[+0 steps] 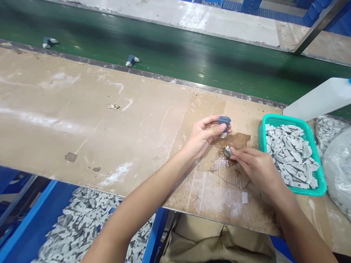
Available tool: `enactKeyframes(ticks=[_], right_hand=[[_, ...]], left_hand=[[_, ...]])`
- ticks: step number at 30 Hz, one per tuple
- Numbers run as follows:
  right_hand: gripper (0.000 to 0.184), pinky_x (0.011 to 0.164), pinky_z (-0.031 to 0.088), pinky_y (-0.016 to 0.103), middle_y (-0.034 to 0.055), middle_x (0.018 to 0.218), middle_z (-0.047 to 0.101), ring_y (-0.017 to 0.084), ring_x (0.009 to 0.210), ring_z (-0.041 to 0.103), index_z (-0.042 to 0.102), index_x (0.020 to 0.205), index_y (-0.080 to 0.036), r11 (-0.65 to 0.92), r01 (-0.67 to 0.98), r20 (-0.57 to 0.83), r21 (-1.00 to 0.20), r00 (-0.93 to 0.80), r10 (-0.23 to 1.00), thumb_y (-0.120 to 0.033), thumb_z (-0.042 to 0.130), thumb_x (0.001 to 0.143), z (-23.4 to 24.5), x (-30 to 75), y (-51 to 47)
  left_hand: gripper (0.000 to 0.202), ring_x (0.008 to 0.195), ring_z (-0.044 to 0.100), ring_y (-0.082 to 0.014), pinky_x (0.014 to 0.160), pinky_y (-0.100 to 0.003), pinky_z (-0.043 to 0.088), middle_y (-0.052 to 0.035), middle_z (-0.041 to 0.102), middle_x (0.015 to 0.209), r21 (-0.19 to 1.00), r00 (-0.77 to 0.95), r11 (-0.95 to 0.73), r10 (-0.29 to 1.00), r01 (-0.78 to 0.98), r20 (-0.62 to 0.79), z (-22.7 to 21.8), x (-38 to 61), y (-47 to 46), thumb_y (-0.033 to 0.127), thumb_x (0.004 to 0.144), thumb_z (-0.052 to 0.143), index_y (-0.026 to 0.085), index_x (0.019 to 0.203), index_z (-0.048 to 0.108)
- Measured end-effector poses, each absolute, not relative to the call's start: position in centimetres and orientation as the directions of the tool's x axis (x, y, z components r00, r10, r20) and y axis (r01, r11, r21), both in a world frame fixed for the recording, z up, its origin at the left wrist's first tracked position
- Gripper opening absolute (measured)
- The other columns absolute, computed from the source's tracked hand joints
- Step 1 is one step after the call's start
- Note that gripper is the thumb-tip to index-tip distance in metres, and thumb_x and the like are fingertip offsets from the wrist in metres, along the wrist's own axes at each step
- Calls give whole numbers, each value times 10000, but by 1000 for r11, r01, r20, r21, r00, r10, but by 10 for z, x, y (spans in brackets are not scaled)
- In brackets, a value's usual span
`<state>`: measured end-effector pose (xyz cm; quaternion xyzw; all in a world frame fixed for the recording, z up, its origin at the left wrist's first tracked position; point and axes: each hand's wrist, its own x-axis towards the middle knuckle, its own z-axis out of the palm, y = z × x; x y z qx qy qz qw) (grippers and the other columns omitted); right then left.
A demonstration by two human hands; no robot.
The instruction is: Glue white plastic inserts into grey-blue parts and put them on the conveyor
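Observation:
My left hand point(206, 133) is closed around a small blue-grey plastic part point(224, 121), held above the worktop; a pale bit shows at its lower end. Between the thumb and fingers of my right hand point(257, 166) is a small light grey plastic piece point(228, 150). That piece is low over a wet, torn brown cardboard patch point(234, 174), at a small roundish spot; whether it touches is hard to tell. To the right of my right hand stands a green plastic basket point(322, 180) full of similar light grey pieces point(291, 154).
A green conveyor belt point(173, 54) runs behind the worktop point(135, 129), carrying two blue-grey parts with pale ends point(132, 60). At right are a tilted white bottle point(319, 99) and a clear plastic bag point(341, 162). A blue bin point(22, 233) of grey pieces sits below left.

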<state>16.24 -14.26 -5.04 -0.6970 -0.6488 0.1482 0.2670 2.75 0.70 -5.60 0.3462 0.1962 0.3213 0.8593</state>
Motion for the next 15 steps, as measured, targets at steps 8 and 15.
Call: enactKeyframes(ticks=[8, 15], right_hand=[[393, 713, 542, 314, 91, 957, 723, 201, 788, 680, 744, 1139, -242, -3, 884, 120, -468, 67, 990, -372, 391, 1026, -50, 161, -143], [380, 681, 538, 306, 79, 915, 723, 195, 759, 673, 741, 1147, -248, 14, 900, 130, -436, 48, 990, -350, 397, 1022, -52, 160, -143]], left_hand=[[378, 821, 713, -186, 901, -357, 525, -42, 729, 842, 721, 731, 568, 671, -397, -126, -54, 26, 4, 268, 607, 897, 162, 925, 723], [392, 820, 714, -175, 827, -301, 534, -45, 736, 859, 742, 705, 539, 697, -398, -129, -55, 26, 5, 271, 582, 909, 157, 905, 720]])
